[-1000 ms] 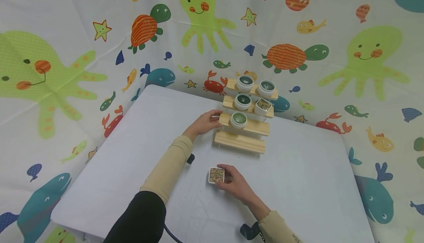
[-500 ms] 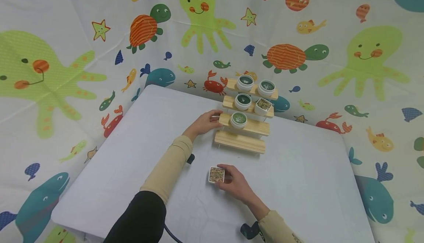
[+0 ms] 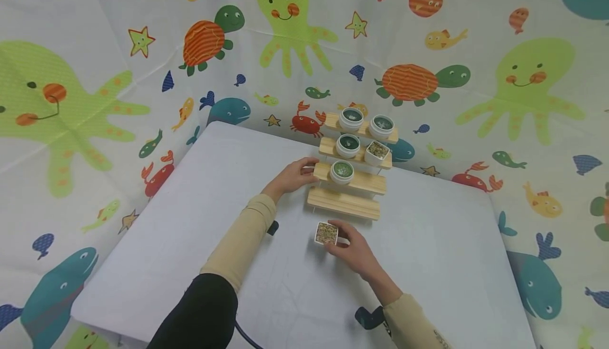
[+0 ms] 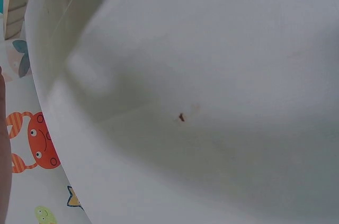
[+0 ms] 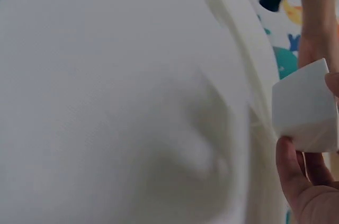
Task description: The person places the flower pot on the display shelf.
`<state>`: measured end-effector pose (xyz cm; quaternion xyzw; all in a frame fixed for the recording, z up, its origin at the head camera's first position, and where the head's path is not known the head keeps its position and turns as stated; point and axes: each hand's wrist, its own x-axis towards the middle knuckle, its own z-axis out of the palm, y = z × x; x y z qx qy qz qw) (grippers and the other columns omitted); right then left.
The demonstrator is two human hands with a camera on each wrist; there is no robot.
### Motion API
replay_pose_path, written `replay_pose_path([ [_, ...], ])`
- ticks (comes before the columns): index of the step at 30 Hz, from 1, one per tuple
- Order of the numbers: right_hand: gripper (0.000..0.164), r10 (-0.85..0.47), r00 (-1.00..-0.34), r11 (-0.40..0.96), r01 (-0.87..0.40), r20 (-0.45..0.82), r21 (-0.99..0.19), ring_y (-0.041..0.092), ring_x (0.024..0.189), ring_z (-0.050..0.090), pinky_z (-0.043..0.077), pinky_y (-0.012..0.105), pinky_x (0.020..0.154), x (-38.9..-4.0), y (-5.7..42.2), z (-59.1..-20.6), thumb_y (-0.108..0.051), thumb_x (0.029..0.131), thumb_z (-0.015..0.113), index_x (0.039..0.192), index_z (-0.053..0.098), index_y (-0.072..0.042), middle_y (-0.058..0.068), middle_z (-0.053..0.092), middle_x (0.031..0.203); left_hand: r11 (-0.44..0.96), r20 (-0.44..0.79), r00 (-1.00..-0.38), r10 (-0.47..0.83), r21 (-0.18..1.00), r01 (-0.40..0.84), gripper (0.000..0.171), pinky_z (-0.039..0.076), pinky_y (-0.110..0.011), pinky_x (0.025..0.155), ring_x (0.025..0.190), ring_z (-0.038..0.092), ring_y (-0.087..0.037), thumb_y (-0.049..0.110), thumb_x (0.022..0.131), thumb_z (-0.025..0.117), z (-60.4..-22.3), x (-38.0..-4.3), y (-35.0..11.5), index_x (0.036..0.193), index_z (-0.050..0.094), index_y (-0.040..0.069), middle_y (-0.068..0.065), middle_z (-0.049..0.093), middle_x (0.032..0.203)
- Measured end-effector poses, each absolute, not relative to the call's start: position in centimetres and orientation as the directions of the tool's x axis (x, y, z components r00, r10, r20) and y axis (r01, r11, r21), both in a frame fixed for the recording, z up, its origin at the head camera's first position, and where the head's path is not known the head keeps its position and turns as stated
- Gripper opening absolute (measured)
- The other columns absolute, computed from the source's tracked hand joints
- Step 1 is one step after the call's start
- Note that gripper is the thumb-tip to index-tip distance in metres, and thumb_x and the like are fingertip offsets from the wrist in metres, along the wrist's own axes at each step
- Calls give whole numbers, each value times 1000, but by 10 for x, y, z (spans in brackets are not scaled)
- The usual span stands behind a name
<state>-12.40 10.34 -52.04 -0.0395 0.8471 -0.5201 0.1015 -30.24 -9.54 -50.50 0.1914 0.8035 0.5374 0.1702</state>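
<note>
My right hand (image 3: 353, 248) grips a small square white pot (image 3: 326, 233) filled with tan and brown grains, in front of the stepped wooden stand (image 3: 343, 203). In the right wrist view, thumb and fingers pinch the pot's plain white sides (image 5: 302, 110). Farther back, my left hand (image 3: 291, 177) holds the left end of the stand's second step from the bottom. On that step sits a round white pot (image 3: 342, 172) with a green top. The left wrist view catches a sliver of hand (image 4: 4, 144) and the end of a wooden board (image 4: 16, 4).
Higher steps carry another grain-filled square pot (image 3: 378, 150) and several round pots, among them one with a dark green top (image 3: 349, 144). The stand is on a white-covered table (image 3: 437, 264). Behind hangs a sea-animal curtain (image 3: 333, 31). A dark cable (image 3: 247, 336) lies near the front.
My right hand has moved forward and to the right with the square pot, bringing it closer to the stand. The left hand stays at the step's end.
</note>
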Motion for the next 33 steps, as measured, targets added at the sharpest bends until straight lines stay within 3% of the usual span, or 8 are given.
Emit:
replay_pose_path([
  [15, 62, -88, -989, 506, 57, -117, -861, 25, 117, 49, 46, 44, 100, -155, 143, -488, -36, 80, 70, 134, 44, -18, 5, 50, 127, 369, -77, -877, 475, 922, 119, 62, 44, -26, 102, 126, 47, -16, 27, 85, 66, -511, -306, -94, 139, 38, 16, -3, 42, 142],
  [24, 62, -75, -989, 524, 67, -125, -849, 28, 121, 47, 52, 42, 92, -163, 153, -479, -37, 81, 68, 135, 43, -18, 6, 49, 130, 384, -90, -878, 471, 917, 112, 62, 44, -27, 103, 126, 46, -15, 28, 85, 66, -510, -304, -95, 139, 37, 17, -2, 41, 142],
  [33, 60, -47, -994, 532, 60, -100, -844, 28, 123, 45, 49, 47, 95, -171, 164, -469, -34, 84, 66, 136, 41, -17, 7, 46, 132, 363, -76, -875, 477, 924, 117, 61, 44, -25, 102, 126, 46, -15, 25, 86, 65, -510, -303, -95, 139, 38, 15, -3, 42, 141],
])
